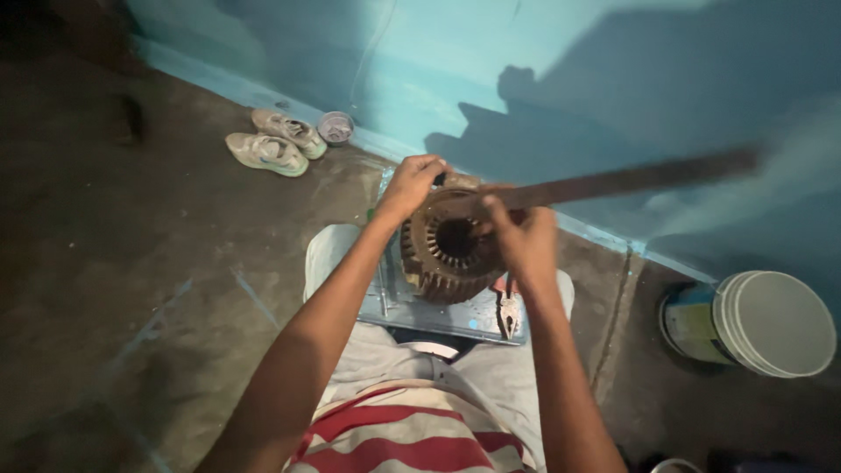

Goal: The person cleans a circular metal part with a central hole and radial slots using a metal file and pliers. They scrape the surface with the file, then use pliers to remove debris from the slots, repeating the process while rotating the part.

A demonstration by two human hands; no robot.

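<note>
A rusty round motor stator (445, 259) with slotted inner teeth stands on edge on a scuffed metal plate (412, 307) between my knees. My left hand (410, 184) grips its top rim at the left. My right hand (524, 241) is shut on a long flat rusty metal bar (631, 181). The bar runs from the stator's top out to the right, blurred, in front of the blue wall. A pair of pliers (510, 313) lies on the plate just below my right wrist.
A pair of pale shoes (276, 143) and a small round tin (335, 127) lie by the wall at the back left. A white lidded bucket (760, 324) lies on its side at the right. Dark concrete floor (131, 280) spreads to the left.
</note>
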